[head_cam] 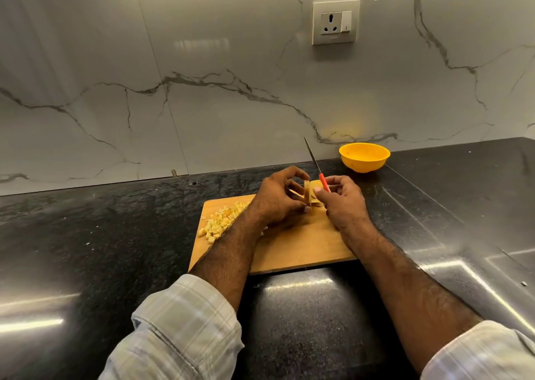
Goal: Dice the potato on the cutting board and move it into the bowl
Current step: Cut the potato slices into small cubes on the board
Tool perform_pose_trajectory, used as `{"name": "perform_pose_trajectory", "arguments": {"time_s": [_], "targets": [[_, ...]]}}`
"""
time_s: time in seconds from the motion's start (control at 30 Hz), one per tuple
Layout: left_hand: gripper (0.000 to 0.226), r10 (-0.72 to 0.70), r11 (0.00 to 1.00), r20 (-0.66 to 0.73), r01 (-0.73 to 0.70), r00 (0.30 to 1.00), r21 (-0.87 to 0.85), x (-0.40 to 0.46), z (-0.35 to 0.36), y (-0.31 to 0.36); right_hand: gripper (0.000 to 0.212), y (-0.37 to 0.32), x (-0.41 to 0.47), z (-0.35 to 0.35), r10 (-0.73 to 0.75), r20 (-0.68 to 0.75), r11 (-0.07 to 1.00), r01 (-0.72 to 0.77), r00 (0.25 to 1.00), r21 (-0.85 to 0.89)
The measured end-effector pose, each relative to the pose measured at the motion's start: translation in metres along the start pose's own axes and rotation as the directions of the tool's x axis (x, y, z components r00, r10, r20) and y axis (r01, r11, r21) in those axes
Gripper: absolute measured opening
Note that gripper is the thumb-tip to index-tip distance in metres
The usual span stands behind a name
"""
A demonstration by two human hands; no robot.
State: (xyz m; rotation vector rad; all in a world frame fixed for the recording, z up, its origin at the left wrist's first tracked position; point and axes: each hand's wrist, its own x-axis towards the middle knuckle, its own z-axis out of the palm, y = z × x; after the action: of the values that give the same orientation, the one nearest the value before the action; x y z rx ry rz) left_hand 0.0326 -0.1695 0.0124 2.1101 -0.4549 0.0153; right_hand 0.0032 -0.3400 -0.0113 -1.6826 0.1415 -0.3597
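A: Where is the potato?

B: In two places. A heap of small pale-yellow potato cubes [220,223] lies on the left end of the rectangular light-brown wooden cutting board [301,249], partly hidden by the left forearm. The uncut part, a few pale slices with brown skin edges [309,194], stands near the board's far edge between the two hands.

A: What is the left hand doing?

B: The left hand [278,197] arches over the slices, fingertips and thumb curled round them, so its grip is on the potato slices.

A: And the right?

B: The right hand [341,200] has its grip closed on the red handle of a slim steel-bladed knife [315,165]. The blade points up and away, toward the wall, with its tip above the tabletop's back edge. The thumb reaches out toward the slices; I cannot tell whether it touches them.

A: The bowl?

B: A round orange-yellow plastic bowl [364,157] sits on the glossy black speckled stone tabletop [115,235], behind and to the right of the board, near the wall and well apart from the hands. I see no potato in the part of its inside that shows.

A: Anything else?

B: Pale checked shirt sleeves [185,327] rolled up both forearms, a white marble-veined wall [202,90] behind, and on it a grey socket plate with a switch [335,22].
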Motion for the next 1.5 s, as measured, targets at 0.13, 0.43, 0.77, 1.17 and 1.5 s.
{"name": "perform_pose_trajectory", "arguments": {"time_s": [0.13,0.43,0.77,1.17,1.5], "targets": [[0.063,0.016,0.999,0.043,-0.014,0.999,-0.047,-0.002,0.002,0.001,0.045,0.001,-0.001,0.0,0.0,0.025,1.0,0.0,1.0,0.002],[0.053,0.012,0.994,0.063,-0.004,0.998,-0.113,-0.001,-0.001,-0.001,0.053,0.001,0.0,-0.001,0.062,0.052,0.994,-0.066,0.997,0.092],[0.049,0.021,0.999,0.013,-0.02,1.0,-0.04,0.002,0.006,0.0,0.064,0.005,0.006,-0.002,0.11,0.062,0.982,-0.118,0.992,0.148],[0.047,0.019,0.999,-0.046,-0.021,0.999,-0.039,0.001,0.005,0.0,0.052,0.012,0.017,-0.003,0.157,-0.027,0.97,-0.149,0.987,0.19],[0.049,-0.008,0.989,-0.126,-0.011,0.992,-0.151,0.002,-0.003,-0.004,0.056,0.012,0.011,-0.007,-0.001,-0.241,0.994,-0.025,0.97,-0.106]]}}
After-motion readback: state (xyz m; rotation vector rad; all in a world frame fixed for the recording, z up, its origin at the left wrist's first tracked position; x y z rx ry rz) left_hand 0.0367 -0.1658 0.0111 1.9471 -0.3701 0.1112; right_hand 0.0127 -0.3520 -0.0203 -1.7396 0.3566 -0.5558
